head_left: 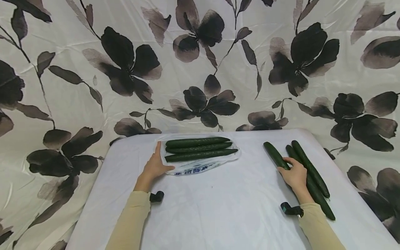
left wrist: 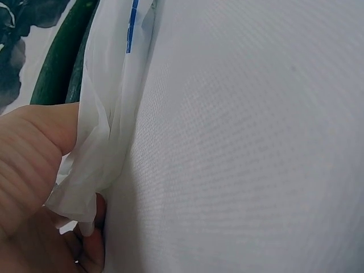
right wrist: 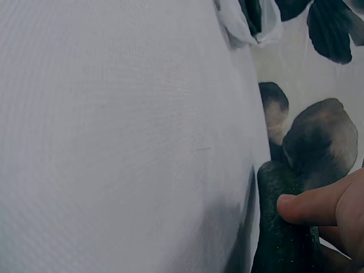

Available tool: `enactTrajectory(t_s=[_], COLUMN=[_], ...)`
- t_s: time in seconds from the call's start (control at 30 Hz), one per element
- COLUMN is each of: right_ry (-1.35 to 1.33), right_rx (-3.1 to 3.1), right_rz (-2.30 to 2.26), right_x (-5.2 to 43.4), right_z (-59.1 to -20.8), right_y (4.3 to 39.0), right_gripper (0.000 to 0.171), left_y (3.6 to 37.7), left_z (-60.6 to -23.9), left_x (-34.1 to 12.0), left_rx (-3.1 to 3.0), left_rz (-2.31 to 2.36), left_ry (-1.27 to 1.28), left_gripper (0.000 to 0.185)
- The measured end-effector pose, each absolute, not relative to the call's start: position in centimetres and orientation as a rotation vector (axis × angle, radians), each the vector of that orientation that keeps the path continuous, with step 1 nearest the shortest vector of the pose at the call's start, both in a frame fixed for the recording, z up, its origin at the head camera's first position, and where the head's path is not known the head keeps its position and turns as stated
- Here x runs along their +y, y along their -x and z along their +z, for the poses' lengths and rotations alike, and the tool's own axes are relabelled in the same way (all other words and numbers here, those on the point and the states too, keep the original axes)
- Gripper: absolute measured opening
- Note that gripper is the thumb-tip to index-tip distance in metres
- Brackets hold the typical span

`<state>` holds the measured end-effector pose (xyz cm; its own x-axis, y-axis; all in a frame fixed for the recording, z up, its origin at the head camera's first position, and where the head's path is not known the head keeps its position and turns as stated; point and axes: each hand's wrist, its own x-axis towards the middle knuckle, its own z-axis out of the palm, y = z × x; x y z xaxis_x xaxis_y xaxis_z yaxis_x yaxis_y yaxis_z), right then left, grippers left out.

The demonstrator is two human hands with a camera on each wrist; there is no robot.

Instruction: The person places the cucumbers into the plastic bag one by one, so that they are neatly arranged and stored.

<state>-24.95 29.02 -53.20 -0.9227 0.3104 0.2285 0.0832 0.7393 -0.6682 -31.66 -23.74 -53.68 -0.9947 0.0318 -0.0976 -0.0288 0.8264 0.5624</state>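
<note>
At the far left of the table, three dark green cucumbers (head_left: 200, 147) lie side by side in a thin clear plastic bag (head_left: 184, 166) with blue printing. My left hand (head_left: 153, 166) grips the bag's left end, its thumb on the near edge; in the left wrist view the crumpled film (left wrist: 105, 148) passes between thumb and curled fingers. On the right, my right hand (head_left: 294, 172) holds a cucumber (head_left: 273, 152), thumb on its left side in the right wrist view. The hand and forearm hide its lower end. Two more cucumbers (head_left: 313, 170) lie just right of that hand.
A white cloth (head_left: 212, 208) covers the table, whose far edge runs just behind the bag. Beyond it hangs a floral curtain (head_left: 250, 90). Small black cameras (head_left: 157, 196) sit at both wrists, below pale yellow sleeves (head_left: 129, 215).
</note>
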Motion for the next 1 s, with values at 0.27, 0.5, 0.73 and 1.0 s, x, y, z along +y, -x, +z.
enactTrajectory(t_s=[0.27,0.5,0.73,1.0], right_ry=[0.127,-0.021,-0.212,-0.503], right_rx=[-2.597,-2.592,-2.603,-2.584], right_rz=[0.976,0.894,1.021,1.047], right_x=[27.6,25.9,23.5,19.5], right_z=[-51.9,-50.6,-49.0,-47.4], right_y=[25.9,27.3,28.5,30.0], right_gripper=[0.042,0.047,0.048,0.047], left_y=[31.3,31.3,31.5,31.2], left_z=[-53.7,-53.5,-53.4,-53.3], left_x=[-23.8,-23.7,-23.8,-23.7], left_rx=[2.902,2.909,2.91,2.911], left_rz=[0.906,0.898,0.878,0.867], left_ry=[0.0,-0.002,0.003,-0.048], left_gripper=[0.131,0.13,0.131,0.138])
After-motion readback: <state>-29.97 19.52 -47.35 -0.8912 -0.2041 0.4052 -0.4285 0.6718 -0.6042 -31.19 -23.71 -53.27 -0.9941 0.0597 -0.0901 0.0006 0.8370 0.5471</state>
